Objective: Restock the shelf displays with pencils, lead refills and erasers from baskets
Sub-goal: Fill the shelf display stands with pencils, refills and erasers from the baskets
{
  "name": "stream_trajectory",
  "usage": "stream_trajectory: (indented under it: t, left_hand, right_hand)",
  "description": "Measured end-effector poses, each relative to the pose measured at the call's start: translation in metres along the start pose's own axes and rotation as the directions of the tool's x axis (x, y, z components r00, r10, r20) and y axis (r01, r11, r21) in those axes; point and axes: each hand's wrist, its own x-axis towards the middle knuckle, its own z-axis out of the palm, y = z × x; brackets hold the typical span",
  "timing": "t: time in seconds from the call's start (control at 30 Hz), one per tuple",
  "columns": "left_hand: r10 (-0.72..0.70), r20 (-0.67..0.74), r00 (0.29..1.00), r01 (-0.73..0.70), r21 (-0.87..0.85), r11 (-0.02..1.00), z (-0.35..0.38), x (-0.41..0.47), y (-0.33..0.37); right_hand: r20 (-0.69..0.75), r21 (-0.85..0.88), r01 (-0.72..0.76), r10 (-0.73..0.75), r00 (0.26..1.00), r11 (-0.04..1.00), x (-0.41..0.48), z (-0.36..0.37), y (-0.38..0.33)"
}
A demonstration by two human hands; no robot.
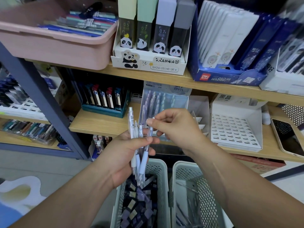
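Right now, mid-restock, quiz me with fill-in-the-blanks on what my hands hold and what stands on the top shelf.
The left hand grips a bundle of mechanical ____.
The right hand pinches just ____ pencil of that bundle.
The panda lead refill display stands right of the ____ tub.
Missing words: pencils; one; pink.
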Motion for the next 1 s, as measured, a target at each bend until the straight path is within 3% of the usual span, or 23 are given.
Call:
stream_trajectory:
  t: [0.3,0.43,0.53,0.6,0.73,1.0]
  left_hand:
    - [0.015,-0.013,1.000,-0.014,0.008,1.000,0.001,0.004,0.003]
    - [-0.037,-0.050,0.998,0.036,-0.030,0.999,-0.003,0.007,0.001]
    - [-0.074,-0.130,0.989,0.069,-0.039,0.997,-0.011,0.012,-0.002]
    - [-0.080,-0.172,0.982,0.072,-0.050,0.996,-0.016,0.015,-0.004]
    - [-0.071,-0.206,0.976,0.058,-0.067,0.996,-0.018,0.015,-0.004]
    - [-0.022,-0.081,0.997,0.014,-0.092,0.996,-0.010,0.006,0.002]
  right_hand:
    - [-0.054,0.284,-0.131,0.152,0.987,0.950,0.003,0.000,0.002]
    - [-0.230,0.330,-0.015,0.096,0.968,0.944,0.008,-0.009,-0.001]
    - [-0.396,0.129,0.203,-0.138,0.908,0.971,0.015,-0.019,0.003]
    - [-0.432,-0.025,0.284,-0.266,0.862,0.959,0.018,-0.021,0.006]
    - [-0.341,-0.226,0.340,-0.401,0.850,0.913,0.018,-0.015,0.013]
    - [-0.206,-0.480,0.410,-0.553,0.807,0.776,0.021,-0.001,0.029]
